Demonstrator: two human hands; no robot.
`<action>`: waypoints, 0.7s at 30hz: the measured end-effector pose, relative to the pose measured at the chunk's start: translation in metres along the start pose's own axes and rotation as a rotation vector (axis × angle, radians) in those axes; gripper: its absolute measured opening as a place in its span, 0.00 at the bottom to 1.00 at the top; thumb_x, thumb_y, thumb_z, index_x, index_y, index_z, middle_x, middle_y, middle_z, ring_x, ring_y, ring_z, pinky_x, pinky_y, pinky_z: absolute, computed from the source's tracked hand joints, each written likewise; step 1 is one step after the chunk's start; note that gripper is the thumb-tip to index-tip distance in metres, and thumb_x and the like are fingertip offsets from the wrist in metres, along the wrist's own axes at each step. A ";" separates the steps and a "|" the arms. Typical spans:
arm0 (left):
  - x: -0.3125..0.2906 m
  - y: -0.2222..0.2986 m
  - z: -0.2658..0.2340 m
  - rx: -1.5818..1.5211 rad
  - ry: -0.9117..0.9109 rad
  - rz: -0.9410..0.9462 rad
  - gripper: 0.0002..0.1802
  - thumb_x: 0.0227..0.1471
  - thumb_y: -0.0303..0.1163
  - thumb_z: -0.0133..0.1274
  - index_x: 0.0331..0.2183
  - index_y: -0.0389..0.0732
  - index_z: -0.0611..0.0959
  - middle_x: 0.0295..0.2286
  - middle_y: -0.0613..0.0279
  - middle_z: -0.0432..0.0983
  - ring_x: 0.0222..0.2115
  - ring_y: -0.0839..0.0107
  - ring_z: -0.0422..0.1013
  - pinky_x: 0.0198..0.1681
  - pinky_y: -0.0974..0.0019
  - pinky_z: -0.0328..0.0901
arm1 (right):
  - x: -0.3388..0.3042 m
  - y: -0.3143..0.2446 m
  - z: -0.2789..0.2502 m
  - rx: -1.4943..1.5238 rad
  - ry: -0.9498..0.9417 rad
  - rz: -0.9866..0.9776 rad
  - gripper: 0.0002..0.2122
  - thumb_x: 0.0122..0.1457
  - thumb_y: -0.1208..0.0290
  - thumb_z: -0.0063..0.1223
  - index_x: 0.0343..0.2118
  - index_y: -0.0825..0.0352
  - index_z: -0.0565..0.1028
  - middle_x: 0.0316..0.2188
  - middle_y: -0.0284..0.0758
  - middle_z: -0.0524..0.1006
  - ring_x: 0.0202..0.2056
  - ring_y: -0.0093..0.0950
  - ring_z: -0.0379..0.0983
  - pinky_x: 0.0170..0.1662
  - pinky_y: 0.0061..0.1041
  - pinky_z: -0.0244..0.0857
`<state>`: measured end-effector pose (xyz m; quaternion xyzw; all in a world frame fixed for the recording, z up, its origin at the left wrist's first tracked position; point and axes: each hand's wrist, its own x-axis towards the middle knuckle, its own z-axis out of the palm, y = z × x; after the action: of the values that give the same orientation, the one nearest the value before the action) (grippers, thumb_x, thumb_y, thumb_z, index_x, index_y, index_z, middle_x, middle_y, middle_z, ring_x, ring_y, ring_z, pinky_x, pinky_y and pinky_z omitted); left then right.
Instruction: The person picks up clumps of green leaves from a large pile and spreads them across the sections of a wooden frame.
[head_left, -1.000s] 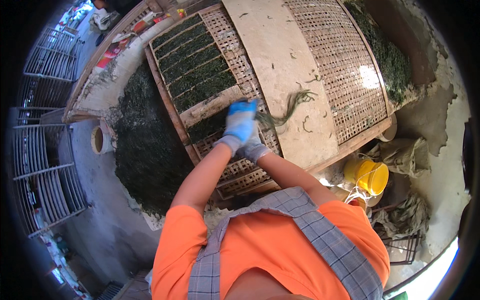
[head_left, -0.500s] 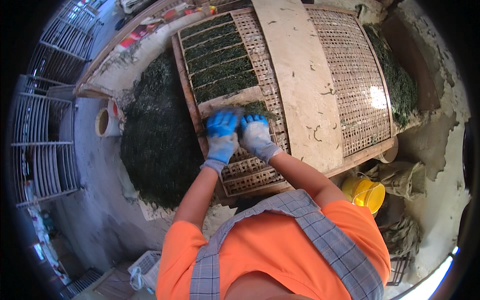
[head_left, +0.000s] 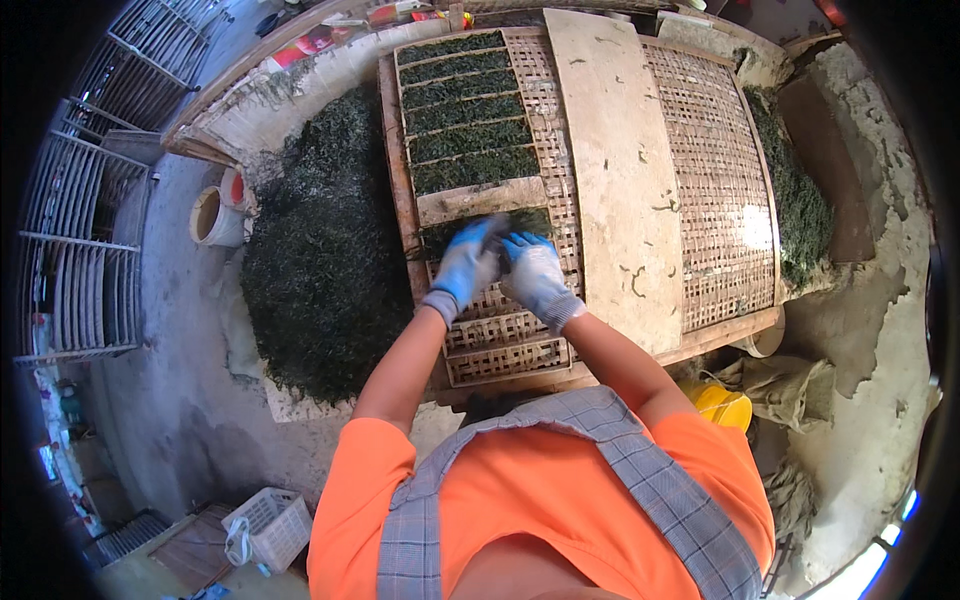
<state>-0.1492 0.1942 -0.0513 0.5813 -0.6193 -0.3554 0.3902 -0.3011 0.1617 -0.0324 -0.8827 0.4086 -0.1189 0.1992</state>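
Observation:
Both my hands wear blue and white gloves and meet over a framed, slotted section of a woven tray [head_left: 500, 358]. My left hand [head_left: 465, 265] is smeared by motion, so its fingers do not show clearly. Beside it, my right hand [head_left: 535, 275] has its blue fingers stretched out over the slot's dark green shredded plant matter [head_left: 437, 240]. Whether either hand grips any of it is hidden. Just beyond lies a bare wooden strip [head_left: 480, 200], and past that several slots filled with the same green shreds [head_left: 475, 170].
A large heap of green shreds [head_left: 320, 250] lies left of the tray. A pale board [head_left: 620, 180] crosses the tray's middle, with open woven lattice [head_left: 715, 180] to its right. Slatted racks [head_left: 95, 260], a white bucket [head_left: 213, 218], a yellow bucket [head_left: 725, 408] and a white crate [head_left: 270, 530] stand around.
The view has shifted, so the tray sits further right and slightly lower. My hands remain over the same slot, where the green shreds now spread across more of its width.

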 end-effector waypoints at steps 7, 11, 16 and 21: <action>-0.011 0.010 -0.032 -0.466 0.350 -0.322 0.24 0.58 0.17 0.46 0.56 0.37 0.72 0.49 0.58 0.73 0.45 0.73 0.70 0.46 0.69 0.68 | 0.035 0.082 -0.019 1.040 0.052 0.435 0.13 0.58 0.81 0.55 0.47 0.69 0.77 0.44 0.34 0.80 0.43 0.24 0.76 0.50 0.22 0.69; -0.047 -0.052 -0.072 0.308 0.379 -0.172 0.40 0.49 0.29 0.63 0.61 0.40 0.63 0.57 0.50 0.63 0.54 0.58 0.65 0.59 0.61 0.59 | 0.024 0.095 -0.051 0.713 -0.103 0.417 0.15 0.55 0.71 0.61 0.46 0.68 0.78 0.38 0.35 0.82 0.37 0.24 0.76 0.39 0.23 0.71; -0.051 -0.033 -0.078 0.788 0.053 -0.398 0.30 0.44 0.48 0.63 0.49 0.47 0.79 0.55 0.47 0.64 0.58 0.49 0.57 0.63 0.51 0.51 | 0.046 0.072 -0.078 0.312 -0.404 0.408 0.13 0.56 0.65 0.55 0.43 0.62 0.79 0.35 0.38 0.82 0.32 0.30 0.77 0.39 0.31 0.70; -0.055 -0.066 -0.078 0.524 0.100 -0.586 0.23 0.45 0.36 0.64 0.46 0.45 0.80 0.51 0.53 0.69 0.53 0.55 0.63 0.59 0.57 0.59 | 0.070 0.048 -0.061 0.221 -0.392 0.205 0.15 0.62 0.62 0.52 0.46 0.65 0.78 0.31 0.31 0.83 0.27 0.24 0.75 0.34 0.26 0.69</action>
<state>-0.0488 0.2455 -0.0801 0.8298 -0.4773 -0.2529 0.1403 -0.3121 0.0641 0.0037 -0.8156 0.4343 0.0316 0.3809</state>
